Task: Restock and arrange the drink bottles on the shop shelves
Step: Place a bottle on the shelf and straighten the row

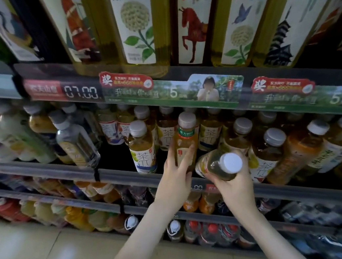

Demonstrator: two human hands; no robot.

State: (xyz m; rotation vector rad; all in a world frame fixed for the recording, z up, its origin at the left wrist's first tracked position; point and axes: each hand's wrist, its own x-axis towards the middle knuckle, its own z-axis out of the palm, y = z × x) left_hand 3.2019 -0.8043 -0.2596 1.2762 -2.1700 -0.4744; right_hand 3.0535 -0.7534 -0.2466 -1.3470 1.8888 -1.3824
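**At the middle shelf front: seating the held bottle**

Nearest the camera, my right hand (236, 188) is curled round the held bottle (210, 165). It lies tilted just above the shelf rail (128, 177), with its white cap (231, 162) toward me. My left hand (177, 172) lays nearly straight fingers flat on the amber tea bottle (185, 142), which stands upright in the front row. As far as I can see, it steadies rather than clasps.

Procedure, as I judge it:
1. Brace the amber tea bottle so that its neighbours do not topple.
2. Bring the held bottle upright before it crosses the rail.
3. Set it down with the label outward, flush with the front row.

Limits of view:
- The held bottle's base and label face away from me.
- It also covers the slot behind it, so I cannot tell whether that slot is free.
- A dark gap (116, 156) shows further left.
- My left thumb is hard to make out.
- The rear rows sit in shadow, and the lower shelves are blurred.
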